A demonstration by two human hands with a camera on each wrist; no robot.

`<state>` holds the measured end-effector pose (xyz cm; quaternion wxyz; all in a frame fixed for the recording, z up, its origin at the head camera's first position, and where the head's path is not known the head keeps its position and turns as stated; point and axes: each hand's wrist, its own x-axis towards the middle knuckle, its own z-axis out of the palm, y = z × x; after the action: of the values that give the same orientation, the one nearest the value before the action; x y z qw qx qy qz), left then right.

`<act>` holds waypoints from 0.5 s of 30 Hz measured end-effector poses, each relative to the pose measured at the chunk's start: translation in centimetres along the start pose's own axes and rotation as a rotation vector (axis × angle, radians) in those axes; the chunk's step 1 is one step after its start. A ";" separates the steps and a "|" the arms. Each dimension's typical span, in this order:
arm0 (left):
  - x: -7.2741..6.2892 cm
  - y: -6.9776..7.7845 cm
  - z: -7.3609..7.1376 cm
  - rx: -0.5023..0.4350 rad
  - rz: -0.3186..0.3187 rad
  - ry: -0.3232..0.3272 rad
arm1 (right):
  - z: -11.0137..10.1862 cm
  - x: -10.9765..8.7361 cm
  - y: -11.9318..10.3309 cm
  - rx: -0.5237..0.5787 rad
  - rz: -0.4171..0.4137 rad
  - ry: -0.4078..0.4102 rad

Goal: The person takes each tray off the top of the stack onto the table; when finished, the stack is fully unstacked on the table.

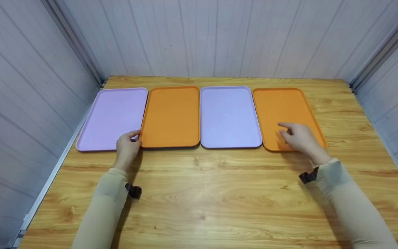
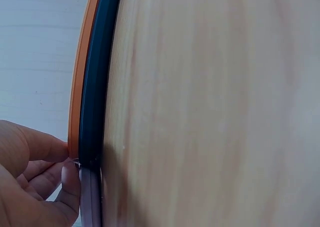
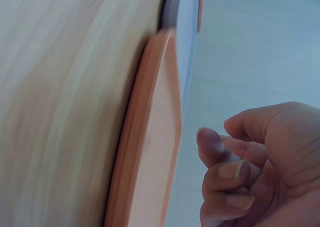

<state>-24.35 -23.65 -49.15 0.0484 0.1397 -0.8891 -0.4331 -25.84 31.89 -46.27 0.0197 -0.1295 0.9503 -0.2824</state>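
My left hand (image 1: 127,147) is at the near left corner of an orange tray (image 1: 170,116), its thumb and fingers curled close around the rim. In the left wrist view, a fingertip (image 2: 59,148) touches that orange rim, above a dark teal edge (image 2: 97,87) lying directly beneath it. A pink tray (image 1: 114,117) sits against the left side, partly under this hand. Above a second orange tray (image 1: 282,107) at the right hovers my right hand (image 1: 299,137), fingers loosely bent and holding nothing. The right wrist view shows this hand (image 3: 265,167) apart from the tray's rim.
A pale lilac tray (image 1: 230,117) lies between the two orange ones, all in one row side by side on the wooden table (image 1: 212,200). Panelled walls (image 1: 199,38) enclose the back and both sides. A small dark camera sits at each wrist.
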 end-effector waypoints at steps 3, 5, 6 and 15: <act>0.0 0.0 0.0 -0.005 0.002 -0.009 | 0.7 0.7 -1.4 0.028 -0.009 -0.009; 0.0 0.0 -0.1 -0.004 0.007 -0.008 | 1.2 1.1 -2.3 0.049 -0.019 -0.017; 0.1 0.0 0.0 -0.002 0.010 -0.007 | 1.5 1.3 -2.7 0.057 -0.026 -0.019; 0.0 -0.1 0.0 0.001 0.018 0.011 | 3.9 3.1 -6.5 0.067 -0.127 -0.024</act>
<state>-24.33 -23.71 -49.18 0.0572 0.1339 -0.8903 -0.4314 -26.83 23.81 -45.91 0.0172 -0.1921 0.9299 -0.3132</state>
